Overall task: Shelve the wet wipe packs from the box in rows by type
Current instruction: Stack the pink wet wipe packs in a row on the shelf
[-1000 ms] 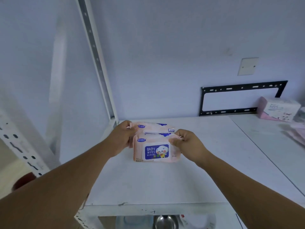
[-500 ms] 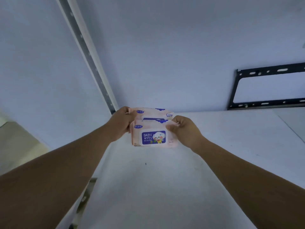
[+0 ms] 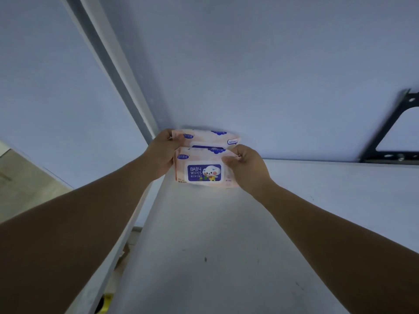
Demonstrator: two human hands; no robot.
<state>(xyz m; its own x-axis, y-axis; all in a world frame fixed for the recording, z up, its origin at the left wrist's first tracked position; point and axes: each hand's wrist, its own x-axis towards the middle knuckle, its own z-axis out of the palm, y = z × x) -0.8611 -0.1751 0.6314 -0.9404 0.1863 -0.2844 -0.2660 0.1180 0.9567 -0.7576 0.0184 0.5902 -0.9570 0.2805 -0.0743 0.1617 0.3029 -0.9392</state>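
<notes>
At the far left corner of the shelf (image 3: 204,245), front pack (image 3: 201,172) and back pack (image 3: 204,138) one behind the other, left hand (image 3: 162,152) curled round their left ends, right hand (image 3: 246,164) pinching the front pack's top right corner, back pack perhaps touching the wall (image 3: 249,64).

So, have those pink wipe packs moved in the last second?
Yes, it seems: the wipe packs have gone back toward the wall. Earlier their tops lay short of the back edge of the shelf; now they overlap the wall, beside the post.

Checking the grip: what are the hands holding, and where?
Two packs: left hand grips their left ends, right hand pinches the front pack's upper right corner.
</notes>
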